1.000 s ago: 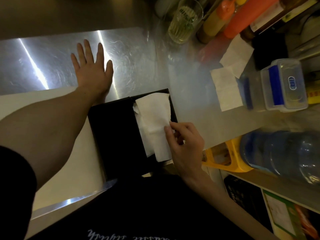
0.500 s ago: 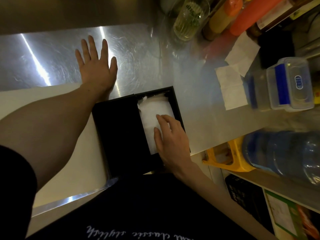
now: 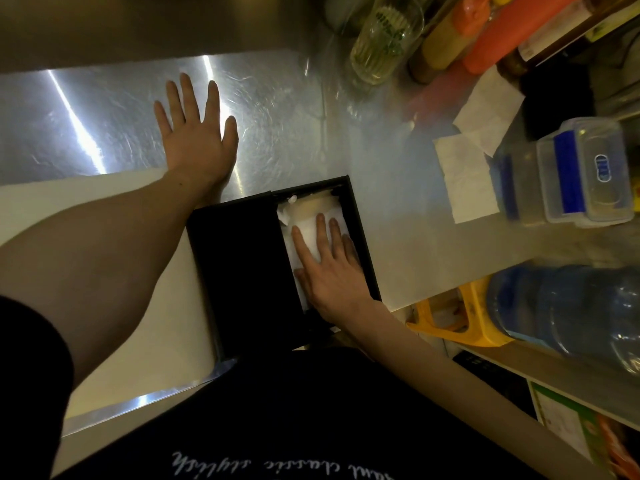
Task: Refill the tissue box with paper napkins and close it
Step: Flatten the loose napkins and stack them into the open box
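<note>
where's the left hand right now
In the head view, the left hand lies flat, fingers spread, on the steel counter, just beyond the black tissue box.

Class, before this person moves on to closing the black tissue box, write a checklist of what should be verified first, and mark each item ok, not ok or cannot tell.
1. Napkins lie inside the black tissue box: ok.
2. Napkins pressed flat: not ok; a crumpled edge sticks up at the far left corner of the stack.
3. Right hand out of the box: not ok; it lies flat on the napkins.
4. Left hand free to help: ok; it rests open on the steel counter, holding nothing.
5. Box full enough: cannot tell; the stack's depth is hidden.
6. Spare napkins within reach: ok, on the counter to the right.
</note>
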Motion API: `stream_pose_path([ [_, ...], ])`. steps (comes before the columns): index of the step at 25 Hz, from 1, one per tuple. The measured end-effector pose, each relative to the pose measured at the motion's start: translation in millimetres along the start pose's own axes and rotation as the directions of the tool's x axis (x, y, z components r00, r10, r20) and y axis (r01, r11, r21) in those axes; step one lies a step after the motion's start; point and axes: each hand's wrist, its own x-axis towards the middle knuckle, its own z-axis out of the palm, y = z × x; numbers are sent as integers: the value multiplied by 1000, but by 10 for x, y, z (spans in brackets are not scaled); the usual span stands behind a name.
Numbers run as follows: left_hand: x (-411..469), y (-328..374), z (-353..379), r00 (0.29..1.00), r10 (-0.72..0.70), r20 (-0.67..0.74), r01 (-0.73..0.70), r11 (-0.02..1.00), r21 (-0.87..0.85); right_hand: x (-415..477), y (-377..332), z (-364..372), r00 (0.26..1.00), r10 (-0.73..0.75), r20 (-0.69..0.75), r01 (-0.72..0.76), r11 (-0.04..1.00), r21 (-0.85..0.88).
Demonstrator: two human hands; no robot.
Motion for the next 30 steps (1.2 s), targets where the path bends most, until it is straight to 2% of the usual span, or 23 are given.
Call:
stream_pose_path([
  [5,-1,-7,5,1000,0,0,0,1000,4,16,10,4,1000,-3,11,4,1000,-16],
  [12,-8,42,-59,998,-9,61,8,1000,16,-3,35,-11,999,-10,-52,12,999,36],
  [17,0,69,-244,981,4,194,-6,1000,8,-103,61,-115,975,-64,-214,80,994,69],
  [19,37,101,-355,964,-4,264,9,1000,-16,-182,103,-195,947,-75,-313,118,985,122],
  [21,43,196,-457,955,-16,295,35,998,-59,-276,186,-256,897,-14,-442,119,970,212],
  [25,-179,622,-600,987,70,148,-43,983,-179,-451,565,-335,811,150,-565,105,913,394],
  [27,-361,868,-624,986,138,91,-111,960,-256,-474,836,-355,798,195,-570,85,900,427],
  [30,-641,1271,-660,986,165,6,-155,937,-314,-513,1315,-399,776,197,-600,97,902,422],
])
